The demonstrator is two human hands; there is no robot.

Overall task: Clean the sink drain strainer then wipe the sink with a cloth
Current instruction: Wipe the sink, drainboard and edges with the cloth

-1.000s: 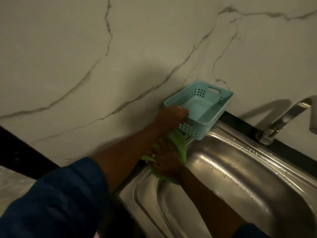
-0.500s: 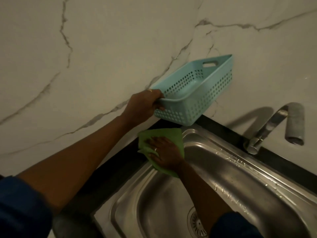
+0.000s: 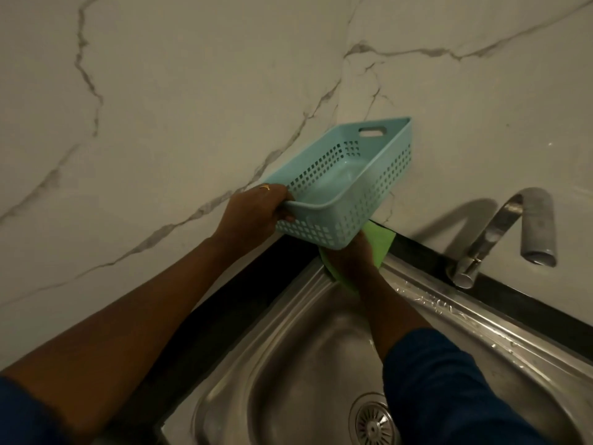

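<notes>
My left hand [image 3: 253, 213] grips the near rim of a light blue perforated basket [image 3: 362, 187] and holds it in the air above the sink's back left corner. Under the basket, my right hand [image 3: 351, 258] presses a green cloth [image 3: 380, 242] onto the steel sink's [image 3: 288, 348] back rim; the basket hides part of the hand and cloth. The round drain strainer [image 3: 372, 422] sits in the basin bottom, partly covered by my right sleeve.
A steel faucet [image 3: 500, 229] rises from the black counter strip [image 3: 513, 300] at the right and curves over the basin. A marble wall [image 3: 192, 107] stands right behind the sink. Water drops lie along the sink's right rim.
The green cloth and my right hand have slid right along the back rim and now lie beneath the basket. My left hand still holds the basket up.
</notes>
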